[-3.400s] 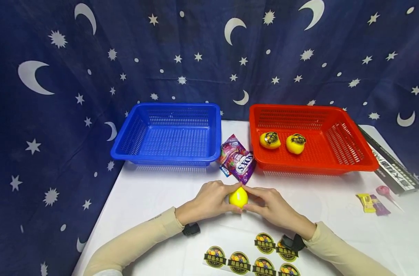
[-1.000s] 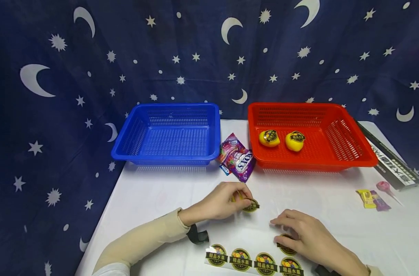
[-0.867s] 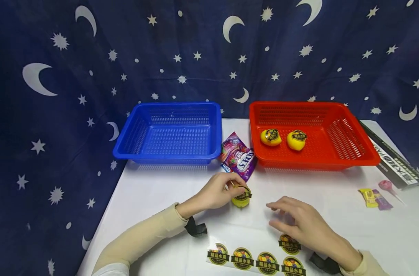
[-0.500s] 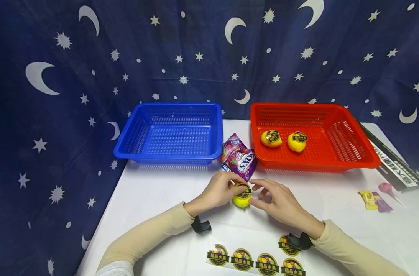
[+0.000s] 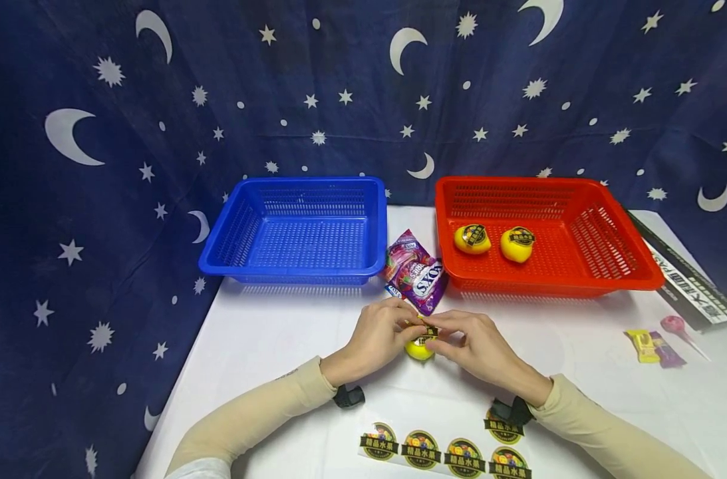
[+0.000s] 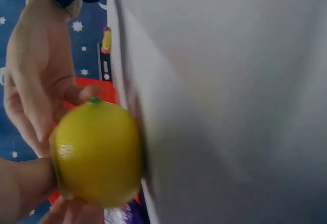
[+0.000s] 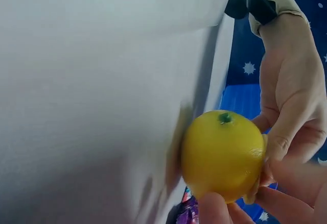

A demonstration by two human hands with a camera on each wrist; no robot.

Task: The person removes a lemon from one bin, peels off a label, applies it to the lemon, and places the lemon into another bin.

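A yellow lemon (image 5: 420, 350) sits between both hands on the white table, below the snack bag. A round black-and-gold fruit sticker (image 5: 426, 334) lies on its upper side. My left hand (image 5: 378, 336) holds the lemon from the left, its thumb at the sticker's edge. From the right, my right hand (image 5: 481, 347) has its thumb and fingertips on the lemon and sticker. Both wrist views show the lemon's bare side facing the body, with a green tip; the left one has the lemon (image 6: 99, 155) beside the fingers, the right one the lemon (image 7: 224, 157) close to the tablecloth.
A sheet of stickers (image 5: 423, 451) lies in front. Behind stand a blue basket (image 5: 291, 274) and a red basket (image 5: 549, 286) with two stickered lemons (image 5: 516, 246). A purple snack bag (image 5: 416, 273) lies between them. Candies (image 5: 643, 346), a lollipop (image 5: 674, 324) and a long box (image 5: 692, 293) are right.
The lemon, bare 3.4 seconds ago, now bears a sticker, and the sheet's upper row has one sticker fewer. My right hand has moved from near the sheet back to the lemon.
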